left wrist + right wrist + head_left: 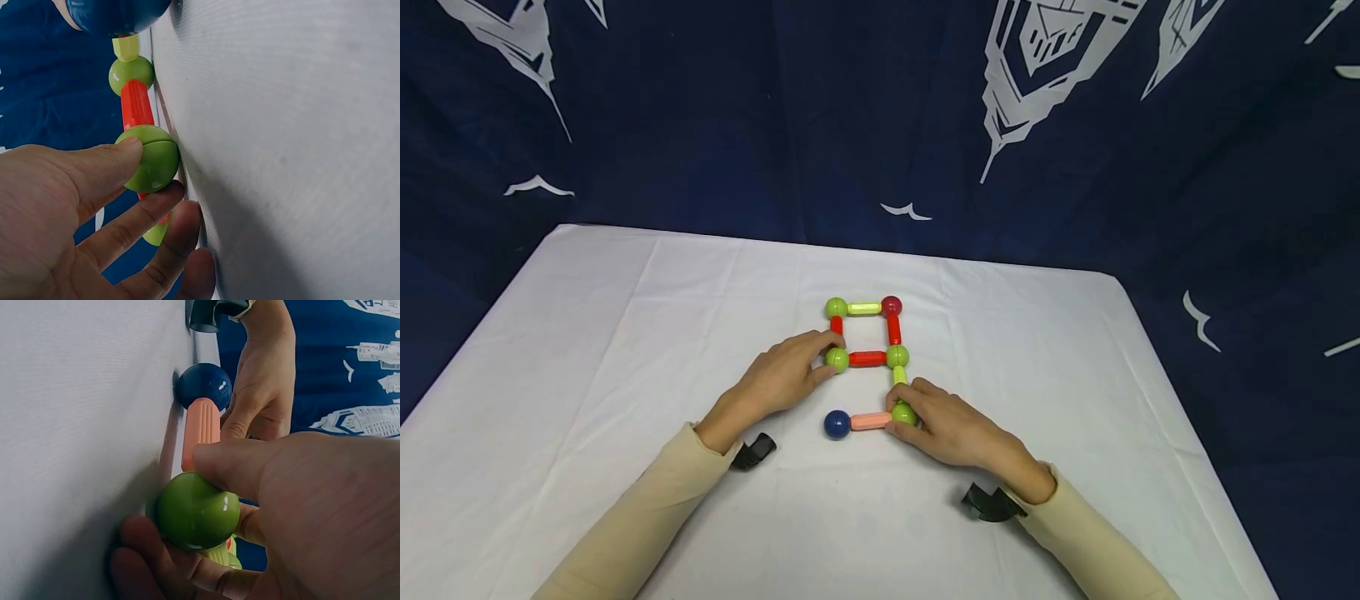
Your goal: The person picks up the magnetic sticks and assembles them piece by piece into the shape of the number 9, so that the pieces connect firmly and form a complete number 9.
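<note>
Magnetic balls and rods form a figure flat on the table: a square with a tail. My left hand pinches the green ball at the square's near left corner, thumb on one side and fingers on the other. My right hand grips the green ball at the tail's bend, its thumb by the end of the pink rod. That rod runs left to a blue ball. A lime rod, partly behind my right fingers, joins the bend to another green ball.
Beyond my hands, the square's far side has a green ball, a lime rod and a dark red ball. Red rods make its other sides. A white cloth covers the table; a navy printed curtain hangs behind.
</note>
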The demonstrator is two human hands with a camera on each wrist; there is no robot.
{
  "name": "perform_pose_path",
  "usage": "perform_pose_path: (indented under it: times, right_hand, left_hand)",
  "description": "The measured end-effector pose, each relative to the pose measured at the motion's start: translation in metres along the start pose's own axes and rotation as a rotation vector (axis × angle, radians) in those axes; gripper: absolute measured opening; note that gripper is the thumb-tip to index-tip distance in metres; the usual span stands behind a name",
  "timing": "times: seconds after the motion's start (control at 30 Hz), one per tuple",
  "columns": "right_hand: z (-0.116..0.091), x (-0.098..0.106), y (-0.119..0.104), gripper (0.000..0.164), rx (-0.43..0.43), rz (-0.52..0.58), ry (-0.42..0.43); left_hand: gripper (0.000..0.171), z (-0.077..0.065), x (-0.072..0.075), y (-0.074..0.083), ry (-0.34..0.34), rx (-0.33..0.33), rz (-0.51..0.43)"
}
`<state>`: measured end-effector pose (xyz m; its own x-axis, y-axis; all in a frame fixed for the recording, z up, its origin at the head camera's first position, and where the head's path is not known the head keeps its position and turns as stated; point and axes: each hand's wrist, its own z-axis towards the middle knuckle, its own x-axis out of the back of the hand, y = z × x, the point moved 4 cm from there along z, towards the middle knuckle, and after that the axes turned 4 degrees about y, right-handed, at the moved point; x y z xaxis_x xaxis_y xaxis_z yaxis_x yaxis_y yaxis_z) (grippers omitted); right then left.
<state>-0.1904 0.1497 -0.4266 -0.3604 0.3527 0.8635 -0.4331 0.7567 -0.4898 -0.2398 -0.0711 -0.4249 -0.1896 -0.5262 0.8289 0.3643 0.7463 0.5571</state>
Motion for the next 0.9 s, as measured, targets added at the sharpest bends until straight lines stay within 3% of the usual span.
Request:
perform_pose_path:
  times: [0.57,0.9]
  right_hand:
    - [-0.0017,-0.0029,0.0008,0.018,-0.013,0.009,0.005]
    - [-0.0023,-0.0015,-0.0025,0.037,-0.002,-0.011,-0.002]
  left_hand:
    - [0.032,0.0005,-0.0024,-0.0007,-0.003,-0.007,-0.011]
    - [0.040,-0.0034,-0.0038,-0.0056,0.003,-0.003,-0.008]
